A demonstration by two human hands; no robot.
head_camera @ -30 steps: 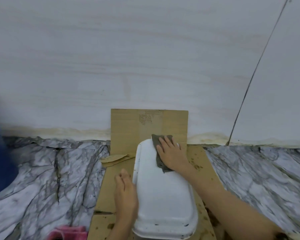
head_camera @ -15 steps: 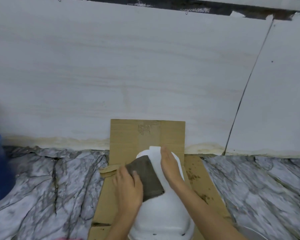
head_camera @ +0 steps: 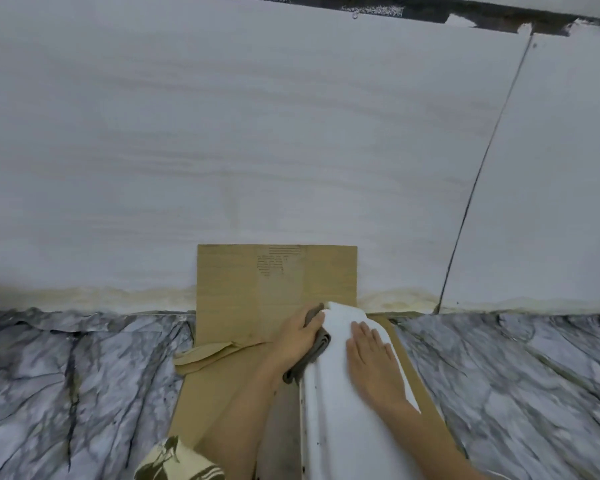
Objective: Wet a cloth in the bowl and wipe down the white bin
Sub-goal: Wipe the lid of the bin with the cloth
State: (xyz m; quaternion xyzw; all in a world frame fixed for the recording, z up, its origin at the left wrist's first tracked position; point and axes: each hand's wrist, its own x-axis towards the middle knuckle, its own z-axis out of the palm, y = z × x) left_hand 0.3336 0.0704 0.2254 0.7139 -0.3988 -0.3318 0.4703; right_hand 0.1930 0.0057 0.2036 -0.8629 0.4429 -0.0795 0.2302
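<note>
Now that the cloth [head_camera: 312,348] has switched hands, the wiping has moved over to the left flank of the white bin [head_camera: 340,403]. A second ago the right hand [head_camera: 373,365] was rubbing the cloth along the far end of the bin's top while the left hand [head_camera: 297,341] just braced the side. Half a second ago the left had taken it over. At this point the left hand has its fingers curled round the grey cloth, pressing it against the bin's upper left side near the far end, and the right hand lies flat with straight fingers on top, holding the thing steady.

The bin has also been tipped — earlier you could see its whole broad face, now it's rolled so mostly the right side and a dark-speckled edge show. My read: top is done, sides are in progress, so the job's maybe halfway.

The bin sits on the cardboard sheet [head_camera: 222,393] on the marble-pattern floor [head_camera: 84,375], near the pale wall [head_camera: 257,133].

Count — one bin, one cloth, two hands, one cardboard sheet folded up against the wall. The bowl isn't in shot. There's a patterned bit of fabric [head_camera: 174,462] at the bottom edge, can't tell what it is.
</note>
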